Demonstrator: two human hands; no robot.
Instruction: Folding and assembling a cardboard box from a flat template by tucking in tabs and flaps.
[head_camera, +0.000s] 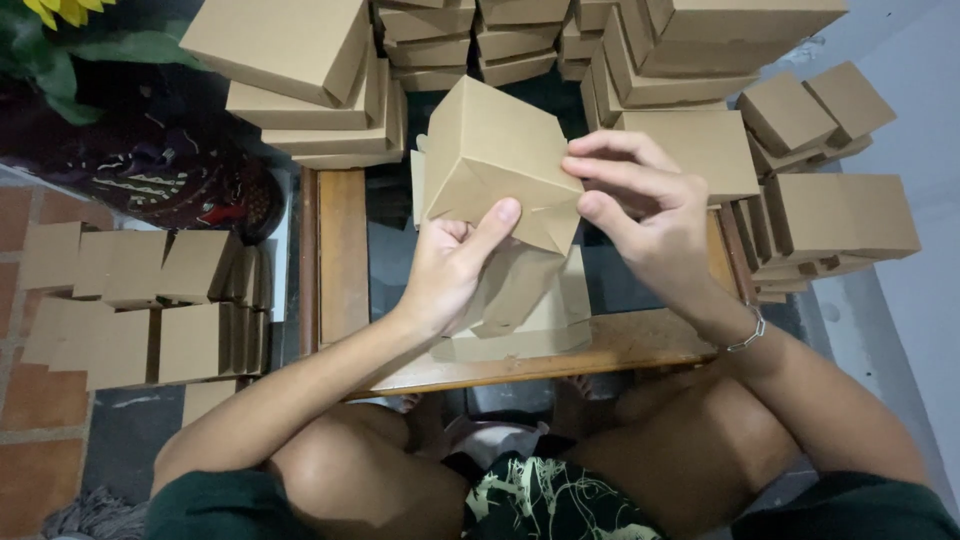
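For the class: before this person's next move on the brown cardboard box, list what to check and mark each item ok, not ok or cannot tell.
1. Left hand grips the cardboard box from below, thumb on its face: ok.
2. Right hand fingers pinch the box's right edge: ok.
3. Box held clear above the wooden table: ok.
4. Flaps fully tucked: cannot tell, the underside is hidden.
5. Flat box blanks lie at the left within view: ok.
6. Stacks of finished boxes stand upright behind: ok.
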